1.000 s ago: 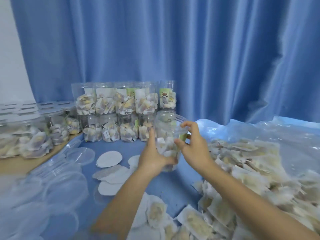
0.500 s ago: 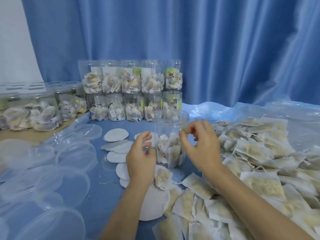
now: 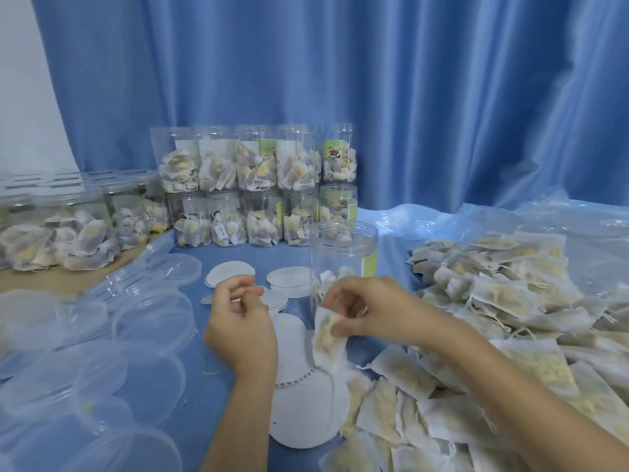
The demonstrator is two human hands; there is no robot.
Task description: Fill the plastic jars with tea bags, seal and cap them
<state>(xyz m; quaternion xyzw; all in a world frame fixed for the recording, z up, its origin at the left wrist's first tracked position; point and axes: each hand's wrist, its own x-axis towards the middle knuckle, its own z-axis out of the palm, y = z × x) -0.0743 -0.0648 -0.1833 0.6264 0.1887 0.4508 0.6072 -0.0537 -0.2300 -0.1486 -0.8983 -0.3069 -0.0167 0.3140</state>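
A blue curtain point(image 3: 374, 97) hangs behind your bench point(image 3: 190, 352). To your right lies the heap of loose tea bags point(image 3: 510, 301) on clear plastic; to your left, a spread of clear lids point(image 3: 102, 352). At the back stand stacked filled jars point(image 3: 252, 185). The open plastic jar point(image 3: 342, 267) stands upright in the middle, partly filled. White round seals point(image 3: 292, 281) lie beside it. Your right hand point(image 3: 371, 310) pinches one tea bag point(image 3: 328, 338) just in front of the jar. Your left hand point(image 3: 241, 321) hovers with fingers loosely curled, apparently holding nothing.
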